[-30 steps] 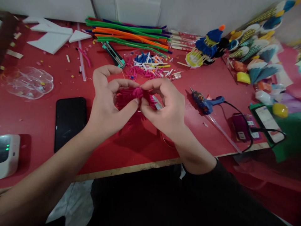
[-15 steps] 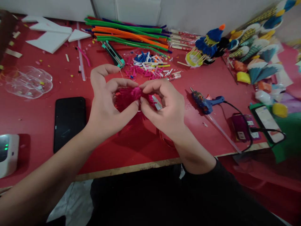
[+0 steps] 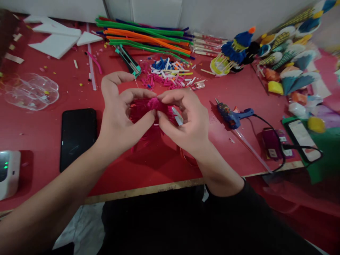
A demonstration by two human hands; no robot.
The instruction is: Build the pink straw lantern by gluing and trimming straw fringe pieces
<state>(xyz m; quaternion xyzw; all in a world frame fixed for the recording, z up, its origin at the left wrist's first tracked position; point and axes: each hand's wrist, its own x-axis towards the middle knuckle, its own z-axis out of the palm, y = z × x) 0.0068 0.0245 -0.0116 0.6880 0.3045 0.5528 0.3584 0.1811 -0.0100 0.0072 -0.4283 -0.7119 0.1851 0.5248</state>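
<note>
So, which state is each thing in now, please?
Left hand: pinching the pink piece.
Right hand: pinching the same piece.
Black phone: flat, screen dark.
Glue gun: on its side, cord attached.
Right phone: screen lit.
White device: green light on.

My left hand (image 3: 117, 118) and right hand (image 3: 190, 122) cover most of the pink bristly piece (image 3: 153, 104). Only its top and a few bristles below my thumbs show, so I cannot tell its full shape. A small pale thing (image 3: 177, 116) peeks out by my right fingers, too small to name. A thin red ring (image 3: 185, 158) lies mostly hidden under my right wrist. The white device (image 3: 7, 173) is cut off by the left edge, and a dark thing (image 3: 6, 33) by the top left corner. The paper fans (image 3: 292, 60) at the right are blurred and run out of frame.
</note>
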